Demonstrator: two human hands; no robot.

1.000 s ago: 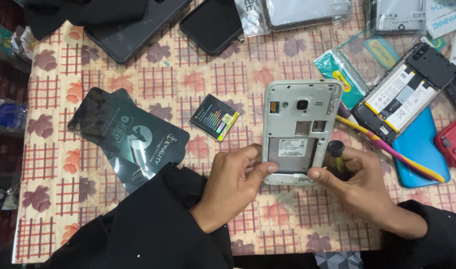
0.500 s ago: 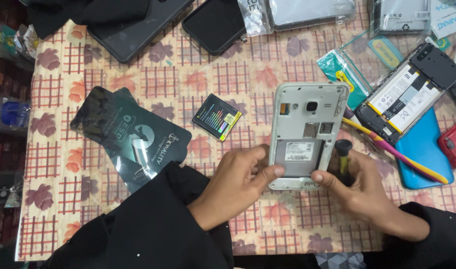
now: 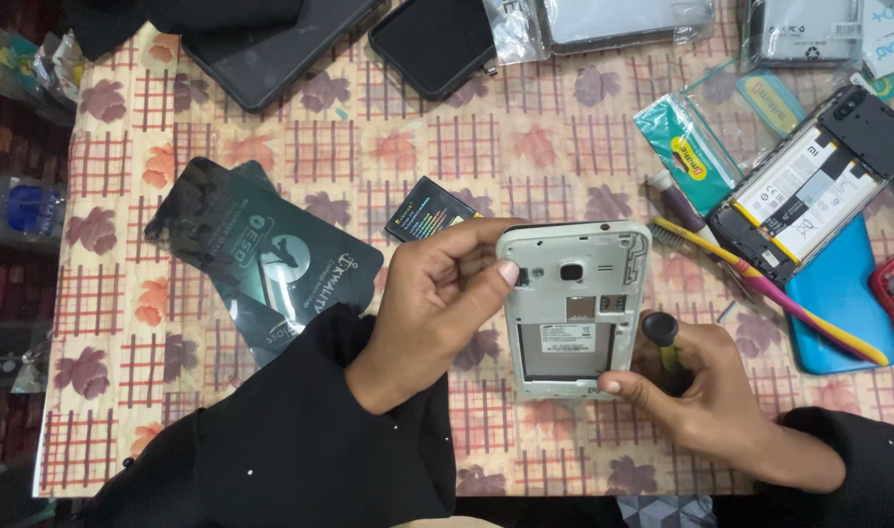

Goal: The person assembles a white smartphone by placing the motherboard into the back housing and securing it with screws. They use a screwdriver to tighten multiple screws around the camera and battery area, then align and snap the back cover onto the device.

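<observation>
Open-backed white phone (image 3: 574, 308): left hand (image 3: 437, 303) pinches its top-left corner; right hand (image 3: 706, 391), at lower right, grips phone edge w/ screwdriver (image 3: 662, 337); battery (image 3: 429, 210) upper left.

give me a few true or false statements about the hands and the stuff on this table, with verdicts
1. The left hand grips the top corner of the open white phone. True.
2. The right hand holds a toothbrush. False: it holds a black-handled tool and steadies the phone's lower edge; the yellow and pink toothbrush lies on the table.
3. The phone's battery bay is empty. True.
4. A small battery lies on the tablecloth beyond the left hand. True.
5. The blue phone cover sits at the table's left edge. False: it is on the right.
</observation>
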